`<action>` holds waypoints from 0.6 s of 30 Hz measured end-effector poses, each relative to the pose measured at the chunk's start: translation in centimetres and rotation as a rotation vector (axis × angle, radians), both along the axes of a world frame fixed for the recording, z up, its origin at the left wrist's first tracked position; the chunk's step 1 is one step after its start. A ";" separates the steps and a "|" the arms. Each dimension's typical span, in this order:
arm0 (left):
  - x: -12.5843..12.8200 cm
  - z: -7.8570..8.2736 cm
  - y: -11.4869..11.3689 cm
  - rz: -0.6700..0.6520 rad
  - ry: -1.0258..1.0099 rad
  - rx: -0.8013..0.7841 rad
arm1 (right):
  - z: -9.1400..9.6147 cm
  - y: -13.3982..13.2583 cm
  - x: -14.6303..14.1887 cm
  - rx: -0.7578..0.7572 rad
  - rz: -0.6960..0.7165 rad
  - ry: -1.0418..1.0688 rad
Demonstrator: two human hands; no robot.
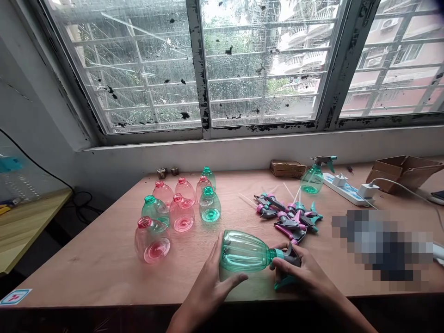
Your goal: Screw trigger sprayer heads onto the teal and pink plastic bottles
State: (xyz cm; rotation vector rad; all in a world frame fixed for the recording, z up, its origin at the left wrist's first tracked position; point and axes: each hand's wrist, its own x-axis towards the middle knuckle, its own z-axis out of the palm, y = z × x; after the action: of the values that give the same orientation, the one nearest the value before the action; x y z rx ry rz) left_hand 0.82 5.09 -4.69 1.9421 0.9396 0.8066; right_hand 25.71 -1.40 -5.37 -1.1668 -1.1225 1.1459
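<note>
A clear green spray bottle [244, 252] lies on its side near the front edge of the wooden table [104, 259]. My left hand [208, 284] wraps round its body from below. My right hand [300, 273] is closed on the grey and teal trigger head [287, 256] at the bottle's neck. Just behind my right hand lies a pile of loose trigger heads [289, 215] in pink, teal and grey.
Several open pink and green bottles [178, 203] stand at the left middle. One assembled green spray bottle [314, 178] stands at the back by a white power strip [345, 189]. A cardboard box [404, 171] sits back right. A blurred patch covers the right side.
</note>
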 end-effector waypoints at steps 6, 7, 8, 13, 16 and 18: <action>0.1 -0.3 0.2 -0.013 -0.003 0.066 | -0.1 0.1 0.2 -0.004 0.037 -0.002; 0.1 -0.4 0.3 -0.016 -0.008 0.068 | -0.1 0.1 0.2 -0.003 0.040 0.006; 0.1 -0.4 0.3 -0.017 -0.009 0.062 | -0.1 0.1 0.1 -0.003 0.038 0.015; -0.1 -0.5 0.3 -0.011 -0.026 0.022 | 0.0 0.0 0.0 -0.008 0.030 0.029; -0.1 -0.6 0.4 -0.009 -0.012 0.063 | 0.0 0.0 -0.1 -0.004 0.026 0.034; 0.0 -0.6 0.3 -0.006 -0.008 0.081 | 0.0 0.1 -0.1 -0.005 0.024 0.041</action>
State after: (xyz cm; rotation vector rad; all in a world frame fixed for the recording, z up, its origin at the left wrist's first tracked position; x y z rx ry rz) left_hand 0.79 5.41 -5.25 2.0086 0.9077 0.8604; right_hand 25.65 -1.33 -5.40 -1.1309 -1.1055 1.1866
